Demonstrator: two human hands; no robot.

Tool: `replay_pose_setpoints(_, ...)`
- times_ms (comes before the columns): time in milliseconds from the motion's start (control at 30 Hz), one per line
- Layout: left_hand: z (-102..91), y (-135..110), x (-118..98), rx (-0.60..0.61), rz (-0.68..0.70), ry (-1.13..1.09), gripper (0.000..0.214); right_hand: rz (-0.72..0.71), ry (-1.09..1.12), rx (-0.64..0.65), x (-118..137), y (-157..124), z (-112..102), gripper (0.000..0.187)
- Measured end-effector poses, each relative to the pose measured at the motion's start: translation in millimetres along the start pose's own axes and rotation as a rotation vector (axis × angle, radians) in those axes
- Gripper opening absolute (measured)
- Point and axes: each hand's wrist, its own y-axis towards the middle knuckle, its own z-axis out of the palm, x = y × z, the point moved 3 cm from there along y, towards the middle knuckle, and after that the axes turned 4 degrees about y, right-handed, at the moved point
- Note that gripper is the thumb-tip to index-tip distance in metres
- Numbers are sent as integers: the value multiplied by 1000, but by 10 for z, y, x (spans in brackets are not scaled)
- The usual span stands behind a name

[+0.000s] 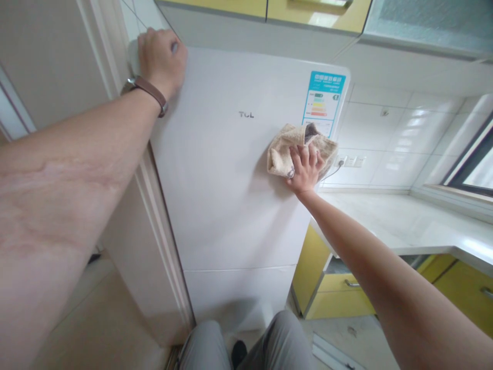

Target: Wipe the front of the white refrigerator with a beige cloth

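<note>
A beige cloth (285, 149) with a dark patch lies bunched against the white door of a refrigerator (227, 180) marked TCL. My right hand (306, 167) presses the cloth flat to the door with its fingers over it, just below a blue-edged energy label (323, 100) whose bottom is partly covered. At the door's upper left corner is my left hand (162, 59), fingers curled, a brown-strapped watch on its wrist. What those fingers hold, if anything, is hidden.
Yellow cabinets (319, 15) hang above the refrigerator. To the right are a white countertop (385, 216), yellow drawers (342, 298) and wall sockets with a plugged cord (341, 163). A door frame (165, 257) runs close along the left side. White strips (335, 354) lie on the floor.
</note>
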Motion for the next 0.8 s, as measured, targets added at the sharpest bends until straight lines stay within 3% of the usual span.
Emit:
replay_pose_setpoints(433,-32,-9,-20,29,35,-11,53,-6,-27,1,3,-20,6,76)
replay_pose_setpoints(633,-18,-32,-7,-27,52,-22,49,8,-17,-28,-30,-50,45,77)
replay_pose_setpoints(800,-92,-80,3,36,99,-36,42,217,63,-133,19,-119,50,79)
